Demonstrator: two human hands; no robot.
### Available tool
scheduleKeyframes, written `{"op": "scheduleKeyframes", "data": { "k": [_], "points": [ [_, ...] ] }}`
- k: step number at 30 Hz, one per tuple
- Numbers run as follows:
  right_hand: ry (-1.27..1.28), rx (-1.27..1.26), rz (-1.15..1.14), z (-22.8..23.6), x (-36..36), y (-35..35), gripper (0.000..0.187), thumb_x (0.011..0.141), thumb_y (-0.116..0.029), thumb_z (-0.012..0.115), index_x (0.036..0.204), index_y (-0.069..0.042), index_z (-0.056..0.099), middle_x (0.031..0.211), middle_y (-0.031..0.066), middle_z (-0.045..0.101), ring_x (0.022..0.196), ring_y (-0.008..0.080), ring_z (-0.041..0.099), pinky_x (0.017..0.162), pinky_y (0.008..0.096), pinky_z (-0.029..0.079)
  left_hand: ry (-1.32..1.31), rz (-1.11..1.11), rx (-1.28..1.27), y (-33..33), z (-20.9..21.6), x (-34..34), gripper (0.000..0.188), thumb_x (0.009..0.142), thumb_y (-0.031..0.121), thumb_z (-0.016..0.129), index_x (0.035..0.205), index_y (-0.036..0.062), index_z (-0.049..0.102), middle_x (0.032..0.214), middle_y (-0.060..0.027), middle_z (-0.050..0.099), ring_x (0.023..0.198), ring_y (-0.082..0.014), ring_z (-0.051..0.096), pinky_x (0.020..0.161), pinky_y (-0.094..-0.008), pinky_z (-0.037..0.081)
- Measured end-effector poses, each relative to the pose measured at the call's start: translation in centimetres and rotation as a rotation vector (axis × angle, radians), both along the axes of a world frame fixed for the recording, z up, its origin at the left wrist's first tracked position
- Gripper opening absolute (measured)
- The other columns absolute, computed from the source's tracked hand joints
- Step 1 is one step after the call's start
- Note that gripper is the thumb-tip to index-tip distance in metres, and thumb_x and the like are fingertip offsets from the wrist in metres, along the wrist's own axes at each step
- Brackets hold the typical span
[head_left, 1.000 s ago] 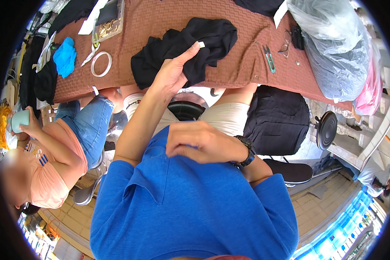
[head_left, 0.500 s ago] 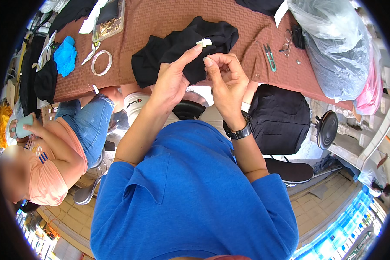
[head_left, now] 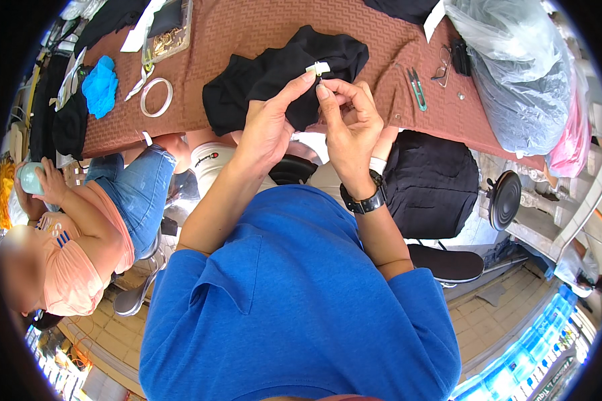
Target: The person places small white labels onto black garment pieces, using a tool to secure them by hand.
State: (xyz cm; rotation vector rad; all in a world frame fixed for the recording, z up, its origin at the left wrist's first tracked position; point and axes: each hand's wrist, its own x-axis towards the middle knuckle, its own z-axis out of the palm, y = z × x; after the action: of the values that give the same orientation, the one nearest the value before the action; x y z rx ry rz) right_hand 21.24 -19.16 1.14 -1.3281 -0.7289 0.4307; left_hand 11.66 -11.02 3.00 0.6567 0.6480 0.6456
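A black garment (head_left: pixel 261 80) lies bunched on the table in front of me, with a small white label (head_left: pixel 319 68) near its middle. My left hand (head_left: pixel 271 127) is closed on the garment's near side, its thumb pressed beside the label. Close by on the right, my right hand (head_left: pixel 348 113) pinches thumb and forefinger together just below the label. A small dark bit shows at those fingertips; what it is I cannot make out.
Green thread snips (head_left: pixel 417 90) and eyeglasses (head_left: pixel 441 67) lie right, before a large plastic bag (head_left: pixel 515 80). Leftward are a white ring (head_left: pixel 156 97), blue cloth (head_left: pixel 101 87) and a clear box (head_left: pixel 168 43) of gold-coloured pieces. A seated person at left holds a pale green rounded container (head_left: pixel 31 179).
My right fingertips have come slightly up toward the label, and a dark bit now shows there. My left hand has barely shifted. The person at left has lifted and turned the container.
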Motion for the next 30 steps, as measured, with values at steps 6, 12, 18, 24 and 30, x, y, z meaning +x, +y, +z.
{"op": "scheduleKeyframes", "data": {
  "k": [6, 12, 18, 24, 30],
  "points": [
    [-0.008, -0.006, -0.002, -0.14, 0.1, 0.08, 0.014, 0.092, -0.002, 0.074, 0.105, 0.002, 0.073, 0.085, -0.0008, 0.052, 0.071, 0.0042, 0.054, 0.061, 0.0176, 0.044, 0.024, -0.002, -0.008, -0.02, -0.2, -0.07, 0.036, 0.093, 0.025, 0.074, 0.118, -0.0004, 0.071, 0.114, -0.0093, 0.069, 0.101, -0.0131, 0.064, 0.073, -0.0325, 0.056],
    [-0.015, 0.0, -0.008, -0.04, 0.1, 0.17, 0.013, 0.091, -0.001, 0.074, 0.104, 0.002, 0.073, 0.084, -0.001, 0.051, 0.071, 0.0039, 0.053, 0.061, 0.0181, 0.043, 0.003, 0.007, 0.006, -0.03, -0.25, 0.05, 0.034, 0.093, 0.024, 0.074, 0.116, -0.0005, 0.071, 0.112, -0.0094, 0.07, 0.103, -0.0136, 0.064, 0.075, -0.0318, 0.055],
    [-0.017, 0.002, -0.028, -0.11, 0.14, 0.39, 0.012, 0.091, -0.002, 0.074, 0.103, 0.002, 0.073, 0.084, -0.0015, 0.052, 0.071, 0.0036, 0.052, 0.061, 0.0182, 0.042, 0.0, 0.001, -0.012, -0.08, 0.15, 0.24, 0.031, 0.093, 0.023, 0.074, 0.114, 0.0001, 0.071, 0.11, -0.008, 0.071, 0.104, -0.0134, 0.064, 0.078, -0.0312, 0.054],
    [0.017, 0.01, -0.027, -0.29, 0.12, 0.52, 0.011, 0.092, -0.002, 0.074, 0.102, 0.002, 0.073, 0.084, -0.0017, 0.052, 0.071, 0.0035, 0.053, 0.061, 0.0181, 0.043, -0.004, 0.024, 0.006, -0.04, -0.4, 0.37, 0.03, 0.094, 0.022, 0.073, 0.114, 0.0002, 0.071, 0.11, -0.0063, 0.071, 0.105, -0.0134, 0.064, 0.083, -0.0321, 0.052],
    [0.054, 0.024, -0.021, -0.2, 0.04, 0.56, 0.011, 0.092, -0.002, 0.074, 0.102, 0.002, 0.073, 0.085, -0.002, 0.052, 0.072, 0.0034, 0.053, 0.062, 0.0176, 0.043, -0.003, 0.022, -0.008, -0.21, -0.22, 0.35, 0.029, 0.095, 0.021, 0.072, 0.115, 0.0004, 0.071, 0.111, -0.006, 0.071, 0.105, -0.0138, 0.064, 0.084, -0.0326, 0.052]
  ]
}}
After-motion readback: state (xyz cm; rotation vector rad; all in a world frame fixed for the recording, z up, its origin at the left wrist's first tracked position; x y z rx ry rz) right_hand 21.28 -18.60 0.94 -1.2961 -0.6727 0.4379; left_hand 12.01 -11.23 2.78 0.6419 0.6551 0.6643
